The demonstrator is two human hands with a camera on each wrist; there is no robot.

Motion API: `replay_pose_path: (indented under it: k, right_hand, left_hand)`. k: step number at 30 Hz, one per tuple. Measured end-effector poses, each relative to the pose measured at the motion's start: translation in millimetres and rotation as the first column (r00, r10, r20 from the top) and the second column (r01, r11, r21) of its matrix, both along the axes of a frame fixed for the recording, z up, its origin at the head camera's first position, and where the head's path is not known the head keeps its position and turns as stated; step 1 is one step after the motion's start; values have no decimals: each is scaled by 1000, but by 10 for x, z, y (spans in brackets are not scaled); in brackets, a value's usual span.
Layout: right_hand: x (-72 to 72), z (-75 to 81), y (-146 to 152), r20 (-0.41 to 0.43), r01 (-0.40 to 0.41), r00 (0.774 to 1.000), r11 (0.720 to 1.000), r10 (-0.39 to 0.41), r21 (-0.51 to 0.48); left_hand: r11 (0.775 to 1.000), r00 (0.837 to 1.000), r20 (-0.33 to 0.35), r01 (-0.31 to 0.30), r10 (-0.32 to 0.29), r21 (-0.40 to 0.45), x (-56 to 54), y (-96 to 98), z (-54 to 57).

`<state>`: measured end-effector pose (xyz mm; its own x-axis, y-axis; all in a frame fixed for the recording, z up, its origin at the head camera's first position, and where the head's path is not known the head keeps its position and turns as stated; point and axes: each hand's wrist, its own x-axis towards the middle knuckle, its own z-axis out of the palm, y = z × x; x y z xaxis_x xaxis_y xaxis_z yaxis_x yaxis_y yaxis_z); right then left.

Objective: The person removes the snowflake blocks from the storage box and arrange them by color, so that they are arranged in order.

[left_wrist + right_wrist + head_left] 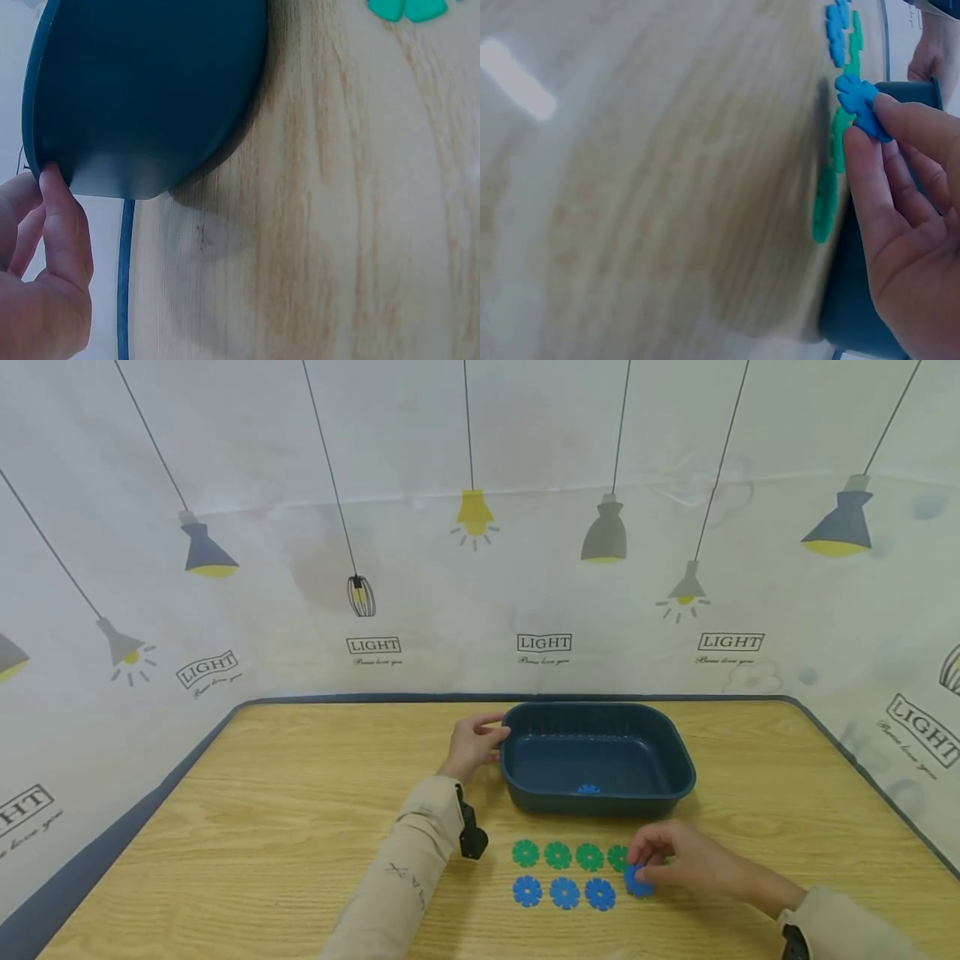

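My right hand (678,860) pinches a blue notched plastic disc (859,105) between thumb and fingertips, tilted above the table. Beside it on the table lies a row of three blue notched discs (565,893). Behind them runs a row of several green notched discs (557,855); the rightmost is partly covered by my right fingers. At the dark blue rectangular basin (600,806), my left hand (474,745) grips the left rim, thumb at the edge. Inside the basin, a blue disc (588,789) shows partly above the near rim.
The wood-grain table (300,793) extends around the basin and disc rows. A pale curtain (420,543) printed with lamps encloses the back and sides. Black wrist devices (471,833) sit over the cuffs of both beige sleeves.
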<state>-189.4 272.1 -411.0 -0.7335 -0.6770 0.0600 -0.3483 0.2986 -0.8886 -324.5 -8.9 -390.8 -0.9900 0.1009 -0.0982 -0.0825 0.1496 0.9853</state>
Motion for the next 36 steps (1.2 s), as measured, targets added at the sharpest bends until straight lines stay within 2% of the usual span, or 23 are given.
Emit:
replay_pose_path:
  k: [6, 14, 23, 36]
  right_hand:
    - [40, -28, -33, -15, 19, 1000, 999, -18, 35]
    - [66, -38, -75, -109, 57, 993, 993, -46, 102]
    - [95, -44, -78, -143, 60, 989, 993, -45, 104]
    - [97, -61, -75, -168, 78, 984, 992, -60, 97]
  left_hand:
    - [1000, 1000, -5, -1, 1, -1, -13, 2, -16]
    - [1000, 1000, 14, -16, 16, 1, -36, 14, -30]
    - [1000, 999, 41, -19, 18, 4, -46, 16, -17]
    - [1000, 1000, 24, -11, 11, 8, -17, 10, -8]
